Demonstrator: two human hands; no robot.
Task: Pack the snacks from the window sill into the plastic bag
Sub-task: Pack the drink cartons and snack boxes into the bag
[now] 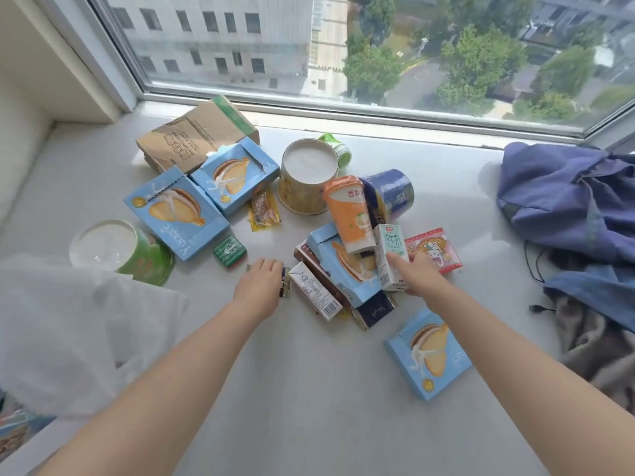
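Observation:
Snacks lie scattered on the white window sill (309, 389). My left hand (258, 283) grips a small dark wrapped snack (285, 286) beside a lying milk carton (316, 295). My right hand (417, 273) holds an upright white milk carton (390, 250), thumb across its front. That carton leans on a pile with a blue biscuit box (343, 266), an orange drink cup (348, 213), a blue cup (391, 192) and a pink packet (434, 249). A white plastic bag (68, 331) lies at the left.
More blue biscuit boxes (177, 214) (237, 175) (427, 352), a green bowl (130, 252), a yellow bowl (305, 176), a brown paper package (196, 135), a green sachet (229, 251) and a yellow sachet (263, 209) lie around. Blue clothes (570, 207) are heaped at right. The window (378, 46) is behind.

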